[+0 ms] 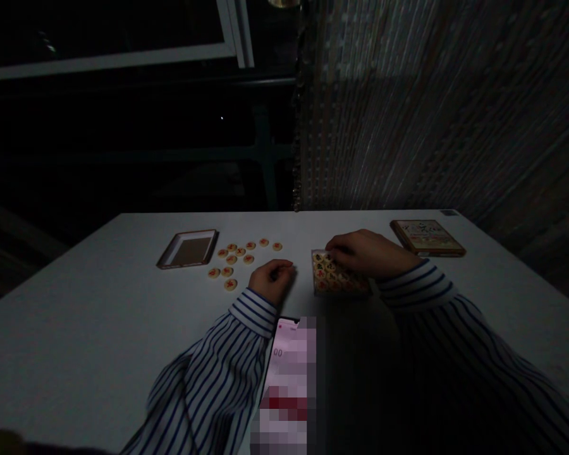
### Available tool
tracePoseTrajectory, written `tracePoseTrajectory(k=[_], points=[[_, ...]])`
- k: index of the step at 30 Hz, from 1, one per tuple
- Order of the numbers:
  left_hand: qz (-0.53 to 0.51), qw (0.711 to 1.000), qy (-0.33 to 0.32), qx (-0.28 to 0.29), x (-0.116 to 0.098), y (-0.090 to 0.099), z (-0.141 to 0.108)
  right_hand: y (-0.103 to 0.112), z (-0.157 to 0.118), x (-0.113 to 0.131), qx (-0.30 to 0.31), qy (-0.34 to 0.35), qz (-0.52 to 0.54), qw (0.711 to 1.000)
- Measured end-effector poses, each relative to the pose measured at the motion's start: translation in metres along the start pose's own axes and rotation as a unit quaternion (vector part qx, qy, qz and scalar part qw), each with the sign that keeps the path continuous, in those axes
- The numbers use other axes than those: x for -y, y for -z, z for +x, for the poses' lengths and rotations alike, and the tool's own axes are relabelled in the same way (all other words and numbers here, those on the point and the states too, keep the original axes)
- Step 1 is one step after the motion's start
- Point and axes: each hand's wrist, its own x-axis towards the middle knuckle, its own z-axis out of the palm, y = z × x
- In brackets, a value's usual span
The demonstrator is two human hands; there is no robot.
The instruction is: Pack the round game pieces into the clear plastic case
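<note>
Already, rows of pieces sit in the box; eleven lie loose. Left hand curled, right hand bent over the box; whether either pinches anything, I cannot tell.

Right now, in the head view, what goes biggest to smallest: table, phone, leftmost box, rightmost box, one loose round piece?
1. Table
2. Phone, helped by being close
3. Leftmost box and rightmost box: too alike to rank
4. Loose round piece
</note>
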Motion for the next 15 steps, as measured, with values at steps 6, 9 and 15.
tracePoseTrajectory(k=[6, 9, 15], points=[[0.007, 1.0, -0.004, -0.019, -0.002, 0.004, 0.001, 0.004, -0.004, 0.0, -0.02, 0.002, 0.0, 1.0], [0.014, 1.0, -0.011, -0.026, -0.006, 0.006, 0.0, 0.007, -0.005, 0.002, -0.026, 0.01, 0.005, 1.0], [0.006, 1.0, -0.014, -0.015, -0.008, 0.006, -0.001, 0.011, -0.008, 0.006, -0.046, 0.029, 0.013, 0.998]])
